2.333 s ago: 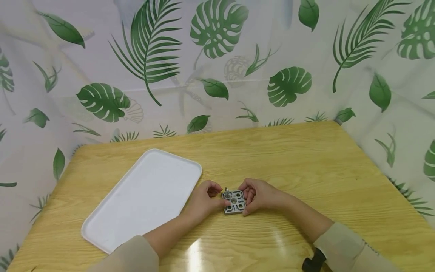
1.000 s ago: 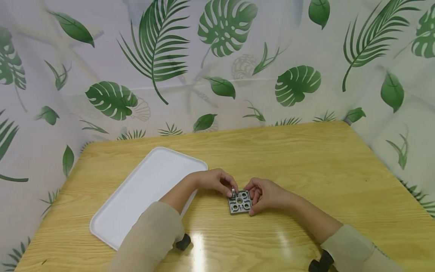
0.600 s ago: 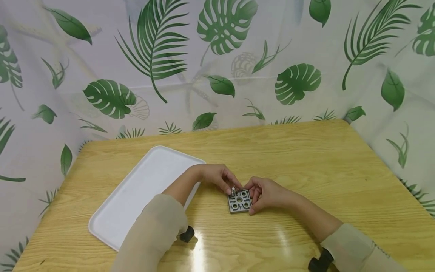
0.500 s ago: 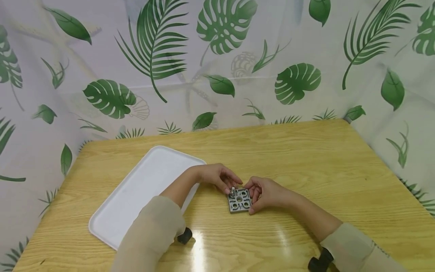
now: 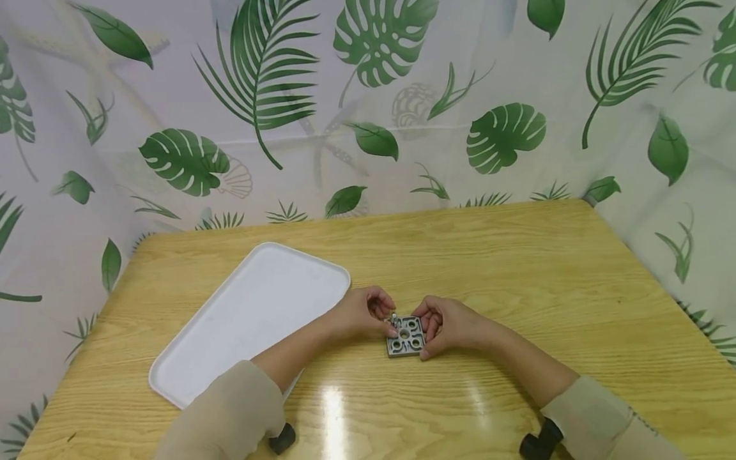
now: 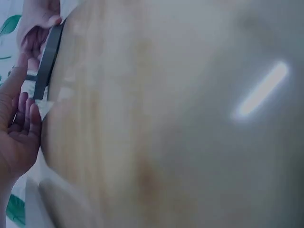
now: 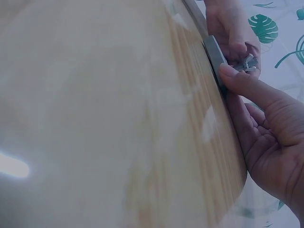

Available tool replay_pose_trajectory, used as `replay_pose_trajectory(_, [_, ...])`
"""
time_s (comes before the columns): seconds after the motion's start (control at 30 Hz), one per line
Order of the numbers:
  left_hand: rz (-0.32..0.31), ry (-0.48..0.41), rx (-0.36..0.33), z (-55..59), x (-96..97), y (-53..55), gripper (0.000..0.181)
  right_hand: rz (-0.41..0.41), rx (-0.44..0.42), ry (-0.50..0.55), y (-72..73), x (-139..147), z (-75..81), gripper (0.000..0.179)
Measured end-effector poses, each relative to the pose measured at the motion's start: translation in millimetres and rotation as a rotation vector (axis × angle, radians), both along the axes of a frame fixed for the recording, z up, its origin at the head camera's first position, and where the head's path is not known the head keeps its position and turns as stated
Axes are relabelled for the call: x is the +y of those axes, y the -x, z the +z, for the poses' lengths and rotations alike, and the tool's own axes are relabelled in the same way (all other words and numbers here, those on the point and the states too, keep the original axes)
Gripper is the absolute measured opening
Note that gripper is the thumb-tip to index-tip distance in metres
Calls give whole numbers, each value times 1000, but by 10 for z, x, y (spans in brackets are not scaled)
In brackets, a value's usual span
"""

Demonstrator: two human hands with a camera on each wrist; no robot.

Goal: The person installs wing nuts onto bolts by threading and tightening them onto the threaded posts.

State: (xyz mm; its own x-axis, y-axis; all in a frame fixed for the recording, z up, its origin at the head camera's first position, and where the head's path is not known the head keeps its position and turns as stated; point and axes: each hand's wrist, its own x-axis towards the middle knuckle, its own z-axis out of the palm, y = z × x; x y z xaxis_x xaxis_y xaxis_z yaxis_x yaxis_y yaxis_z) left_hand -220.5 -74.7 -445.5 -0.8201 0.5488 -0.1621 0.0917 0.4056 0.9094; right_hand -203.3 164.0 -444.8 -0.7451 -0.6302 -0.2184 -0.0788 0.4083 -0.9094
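Square metal plate sits between two hands, its right edge pinched by the right hand: thumb at the near corner, fingers curled by the far one. Across from that grip, at the far left corner, a small fastener stands up. The left hand is just beside it, thumb over the plate's left edge, fingers bent behind; whether they pinch the fastener, I cannot tell. Half a second ago this hand reached in from the far side; now its thumb has come round nearer, while plate and right hand have hardly shifted. That suggests a turn of the fastener, or a regrip for one, with the plate kept steady. Farther left, partly under the left forearm, a white tray lies on the wooden table.
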Motion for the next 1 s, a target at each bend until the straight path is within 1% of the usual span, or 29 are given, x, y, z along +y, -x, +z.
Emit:
replay_pose_trajectory(0.1, [111, -45, 63, -35, 58, -145, 44, -2, -7, 1, -3, 1, 11, 62])
replay_pose_trajectory(0.27, [353, -140, 187, -153, 148, -385, 49, -5, -14, -3, -7, -8, -2, 63])
replay_pose_trajectory(0.33, [411, -155, 224, -186, 172, -452, 48, -10, -13, -9, -11, -9, -3, 64])
replay_pose_trajectory(0.37, [423, -151, 239, -190, 183, -477, 47, -14, -10, -13, -14, -8, -2, 64])
replay_pose_trajectory(0.43, [428, -115, 271, -192, 201, -504, 46, -15, 0, -15, -14, -3, -1, 64])
replay_pose_trajectory(0.53, [405, -52, 319, -192, 228, -509, 44, -17, 14, -14, -10, 4, 1, 63])
replay_pose_trajectory(0.6, [403, -26, 343, -188, 243, -503, 42, -11, 19, -8, -6, 10, 1, 63])
replay_pose_trajectory(0.7, [405, -19, 350, -187, 256, -496, 40, -8, 16, -6, -7, 16, 0, 63])
replay_pose_trajectory(0.83, [410, -30, 342, -190, 254, -497, 39, -13, 13, -7, -10, 19, -2, 62])
replay_pose_trajectory(1.0, [414, -54, 374, -201, 237, -497, 37, -16, 20, -13, -17, 8, 1, 63])
